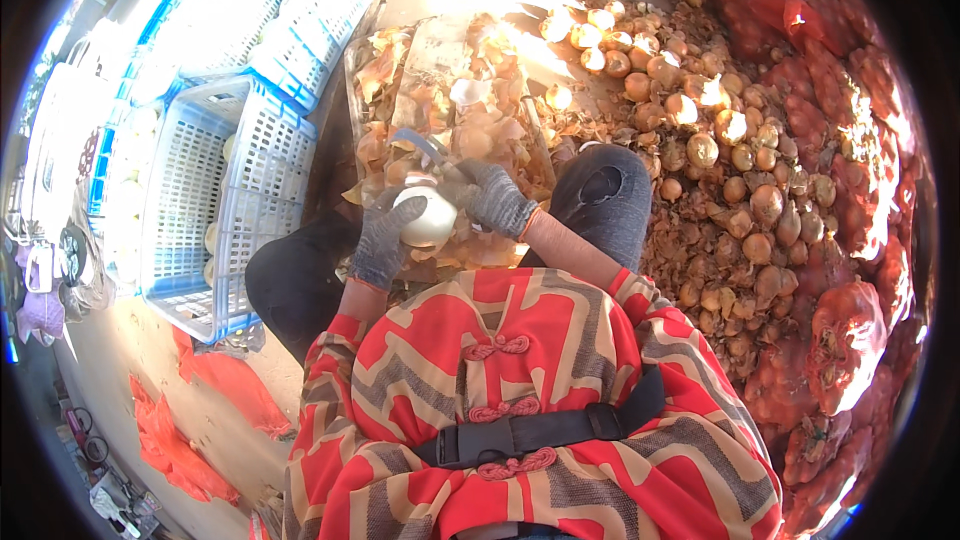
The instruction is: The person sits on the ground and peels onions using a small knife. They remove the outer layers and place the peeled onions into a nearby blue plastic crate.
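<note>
In a grey knit glove, my left hand (382, 232) grips a peeled white onion (430, 220) between my knees. My right hand (495, 197), gloved the same way, is closed around the handle of a small knife. The curved blade of the knife (418, 144) points up and left, above the onion. My fingers cover most of the handle. Just beyond both hands, loose onion skins (480, 124) fill a shallow wooden tray (351, 101) with a board (426, 64) lying across it.
Left of my knee stands a blue-white plastic crate (262, 157) with several peeled onions inside. More crates (319, 22) stand behind it. On my right lie a heap of unpeeled onions (703, 151) and red mesh sacks (847, 337). Empty red mesh bags (176, 442) lie on the floor.
</note>
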`<move>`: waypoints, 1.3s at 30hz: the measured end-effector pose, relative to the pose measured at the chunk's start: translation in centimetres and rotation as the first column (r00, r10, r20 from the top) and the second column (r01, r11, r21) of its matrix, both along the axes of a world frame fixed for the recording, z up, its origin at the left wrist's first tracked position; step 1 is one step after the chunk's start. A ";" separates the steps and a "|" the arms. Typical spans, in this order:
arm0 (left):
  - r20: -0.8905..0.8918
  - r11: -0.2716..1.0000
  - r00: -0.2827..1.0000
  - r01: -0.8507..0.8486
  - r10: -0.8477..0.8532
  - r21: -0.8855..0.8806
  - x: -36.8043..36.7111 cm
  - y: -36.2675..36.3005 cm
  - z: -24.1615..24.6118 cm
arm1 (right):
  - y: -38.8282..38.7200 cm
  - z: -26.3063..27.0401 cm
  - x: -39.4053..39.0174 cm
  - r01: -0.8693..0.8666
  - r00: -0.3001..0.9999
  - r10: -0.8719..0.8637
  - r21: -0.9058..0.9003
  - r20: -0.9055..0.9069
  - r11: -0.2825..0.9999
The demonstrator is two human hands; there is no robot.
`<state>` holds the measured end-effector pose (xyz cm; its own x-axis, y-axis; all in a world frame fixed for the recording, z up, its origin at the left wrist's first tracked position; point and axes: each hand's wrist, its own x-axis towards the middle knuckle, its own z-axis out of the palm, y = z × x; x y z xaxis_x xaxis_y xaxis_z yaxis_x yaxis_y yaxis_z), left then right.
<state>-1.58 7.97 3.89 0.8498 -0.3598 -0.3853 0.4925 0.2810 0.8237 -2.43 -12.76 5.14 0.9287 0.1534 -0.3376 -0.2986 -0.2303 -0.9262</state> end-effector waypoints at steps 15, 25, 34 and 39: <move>0.023 0.978 0.996 -0.078 0.084 -0.192 -0.6 -1.0 0.5 | 1.0 4.0 -1.9 0.163 0.958 -0.244 0.415 0.148 0.895; -0.066 0.900 0.998 -0.009 -0.022 -0.436 -1.3 1.1 0.5 | -7.5 10.2 0.8 0.323 0.820 -0.557 0.696 0.133 0.642; -0.317 0.839 0.934 -0.304 0.167 -0.452 0.1 0.4 2.5 | 1.2 4.8 -2.1 0.149 0.849 -0.186 0.114 0.495 0.982; 0.297 0.996 0.954 -0.057 0.035 0.064 -1.0 0.3 3.0 | 2.8 5.4 0.5 0.170 0.802 -0.161 0.039 0.576 0.985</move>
<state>-2.54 8.26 6.89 0.9445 -0.2983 -0.1378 0.2121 0.2331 0.9490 -1.93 -9.92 10.58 0.9640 -0.0207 0.2650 0.2525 -0.2401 -0.9373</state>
